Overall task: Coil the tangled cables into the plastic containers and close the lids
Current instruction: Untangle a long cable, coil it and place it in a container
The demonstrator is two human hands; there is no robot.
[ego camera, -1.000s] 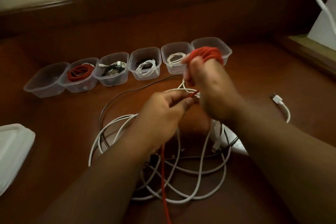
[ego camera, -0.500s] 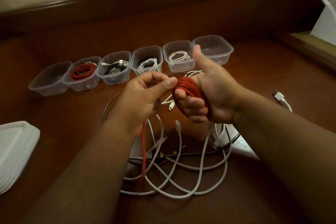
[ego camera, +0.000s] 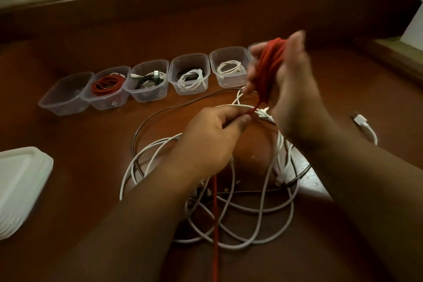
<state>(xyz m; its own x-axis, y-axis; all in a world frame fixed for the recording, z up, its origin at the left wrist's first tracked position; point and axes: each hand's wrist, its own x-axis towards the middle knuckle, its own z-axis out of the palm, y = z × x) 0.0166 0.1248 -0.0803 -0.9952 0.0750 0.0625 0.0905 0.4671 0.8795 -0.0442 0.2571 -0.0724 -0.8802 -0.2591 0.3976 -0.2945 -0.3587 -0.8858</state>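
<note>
A red cable point(ego camera: 270, 62) is wound in loops around my right hand point(ego camera: 290, 89), which is raised above the table and blurred. My left hand point(ego camera: 215, 137) pinches the same red cable below the coil; its loose end point(ego camera: 215, 224) runs down toward me. Under both hands lies a tangle of white cables point(ego camera: 251, 220) with a thin dark cable point(ego camera: 146, 126) looping at the left. Several open clear plastic containers stand in a row at the back: one empty point(ego camera: 64, 96), one with a red coil point(ego camera: 107, 87), others with white and dark cables point(ego camera: 148, 80) point(ego camera: 190, 75) point(ego camera: 229, 66).
A stack of white lids point(ego camera: 20, 185) lies at the left edge. A white USB plug and cable point(ego camera: 364, 123) rests at the right. The rightmost container is mostly hidden behind my right hand. A raised wooden border runs along the back.
My right hand has turned over and lifted, carrying the red coil up and away. My left hand has dropped lower and to the right along the red cable.
</note>
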